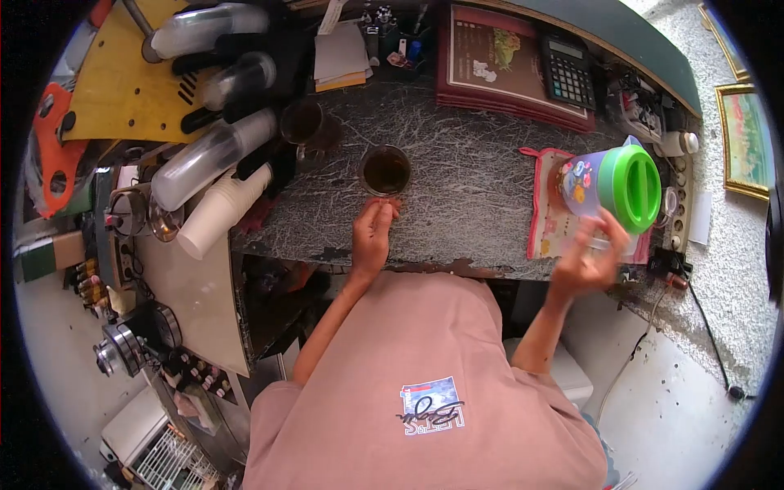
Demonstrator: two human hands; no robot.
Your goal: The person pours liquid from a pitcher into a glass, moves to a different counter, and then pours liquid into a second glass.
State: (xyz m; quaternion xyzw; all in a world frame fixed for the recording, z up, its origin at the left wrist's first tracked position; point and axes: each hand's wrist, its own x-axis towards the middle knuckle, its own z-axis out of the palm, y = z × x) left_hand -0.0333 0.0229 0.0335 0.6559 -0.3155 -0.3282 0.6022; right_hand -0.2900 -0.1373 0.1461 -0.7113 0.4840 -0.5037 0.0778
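My left hand has its fingers closed at the near side of a glass cup of dark liquid, which stands on the scratched dark counter. To the right, my right hand, somewhat blurred, is just in front of a clear pitcher with a green lid and flower pictures. Whether its fingers touch the pitcher or its handle I cannot tell. Beneath the pitcher lies a pink-edged cloth.
Another glass mug stands at the back left, beside stacked paper cups and plastic cups. Dark red menus and a calculator lie at the back. A cable hangs on the right.
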